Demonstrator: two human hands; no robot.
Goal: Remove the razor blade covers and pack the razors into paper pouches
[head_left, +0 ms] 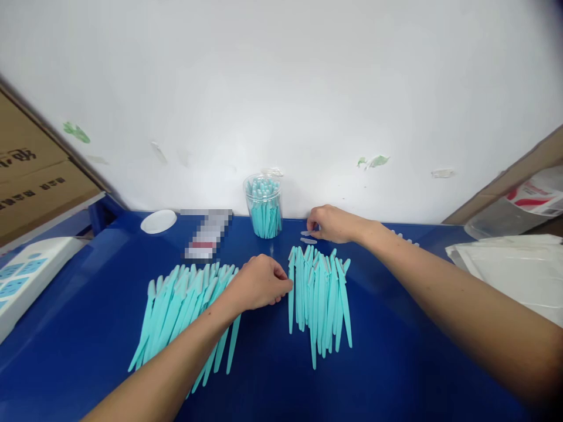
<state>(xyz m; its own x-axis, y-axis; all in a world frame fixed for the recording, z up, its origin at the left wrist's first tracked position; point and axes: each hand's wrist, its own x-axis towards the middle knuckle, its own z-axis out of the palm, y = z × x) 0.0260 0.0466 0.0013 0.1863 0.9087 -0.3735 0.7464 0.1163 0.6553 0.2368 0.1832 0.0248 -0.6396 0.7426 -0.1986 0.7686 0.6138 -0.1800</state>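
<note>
My left hand [264, 282] is closed in a pinch on the leftmost turquoise eyebrow razor [291, 313], beside the right-hand pile of razors [323, 305]. Behind that pile, my right hand [332, 224] has its fingers pinched together at the tabletop, on a small translucent blade cover [305, 233]. Another such cover [308, 241] lies just in front of it. Under and beyond my left forearm spreads a second pile of razors [176, 305], partly hidden by the arm. A clear round tub [264, 205] packed with upright razors stands between my hands, near the wall.
A white round lid [159, 221] and a blurred-out card [206, 234] lie at the back left. More small covers [407, 239] sit behind my right forearm. Cardboard boxes [39, 158] and a white power strip [35, 275] are at left; plastic packs [510, 269] at right.
</note>
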